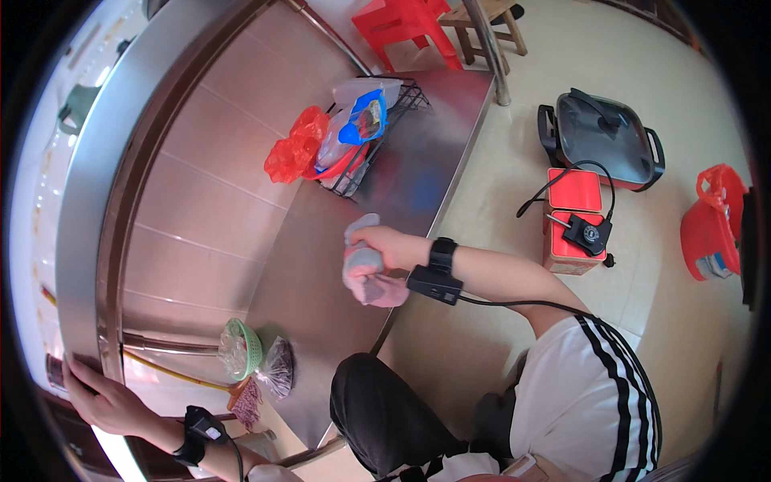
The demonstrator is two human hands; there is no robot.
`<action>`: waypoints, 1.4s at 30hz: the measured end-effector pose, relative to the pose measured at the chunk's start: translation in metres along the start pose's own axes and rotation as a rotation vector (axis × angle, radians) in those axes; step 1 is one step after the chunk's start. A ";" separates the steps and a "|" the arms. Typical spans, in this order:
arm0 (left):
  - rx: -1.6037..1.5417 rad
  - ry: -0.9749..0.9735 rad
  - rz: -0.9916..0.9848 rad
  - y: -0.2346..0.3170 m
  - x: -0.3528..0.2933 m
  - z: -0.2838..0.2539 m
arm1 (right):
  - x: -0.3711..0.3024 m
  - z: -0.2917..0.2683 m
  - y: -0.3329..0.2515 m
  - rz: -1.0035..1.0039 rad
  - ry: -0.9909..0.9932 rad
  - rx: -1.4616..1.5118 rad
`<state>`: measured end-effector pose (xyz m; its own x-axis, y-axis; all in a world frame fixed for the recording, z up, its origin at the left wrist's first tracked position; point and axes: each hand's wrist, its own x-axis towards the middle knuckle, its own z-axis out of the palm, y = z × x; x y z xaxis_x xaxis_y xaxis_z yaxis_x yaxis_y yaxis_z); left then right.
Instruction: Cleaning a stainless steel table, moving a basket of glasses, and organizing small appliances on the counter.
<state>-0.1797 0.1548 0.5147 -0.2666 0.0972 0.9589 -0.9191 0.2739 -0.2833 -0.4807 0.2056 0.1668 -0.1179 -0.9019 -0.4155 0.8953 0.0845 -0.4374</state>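
My right hand [389, 245] is closed around a crumpled pink and grey cloth [371, 277]. The cloth touches or hovers just over the shiny steel lower shelf [321, 337], near its front edge; I cannot tell which. At the far left, my left hand [108, 406] grips the steel edge [80, 281] of the upper counter, with its fingertips partly hidden over the top.
A black wire basket [409, 96] with bags and a red plastic bag [297, 149] stands farther along the shelf. A green basket [253, 349] and a filled clear bag [277, 368] sit at the near end. On the floor are an electric pan [606, 140], red-lidded boxes [574, 190] and a red bucket [711, 233].
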 end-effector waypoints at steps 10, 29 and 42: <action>-1.069 -0.797 0.215 0.116 -0.225 0.044 | 0.013 -0.004 0.021 -0.224 -0.228 -0.105; -1.712 -1.947 -1.366 0.252 -0.349 0.225 | -0.051 -0.109 -0.020 -0.228 -0.079 0.194; -1.456 -1.882 -1.763 0.361 -0.318 0.315 | -0.071 -0.158 -0.065 -0.379 -0.045 0.229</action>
<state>-0.5181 -0.0784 0.1127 -0.5389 -0.5729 -0.6175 -0.2180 -0.6133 0.7592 -0.5985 0.3310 0.0983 -0.4419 -0.8691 -0.2224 0.8651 -0.3473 -0.3619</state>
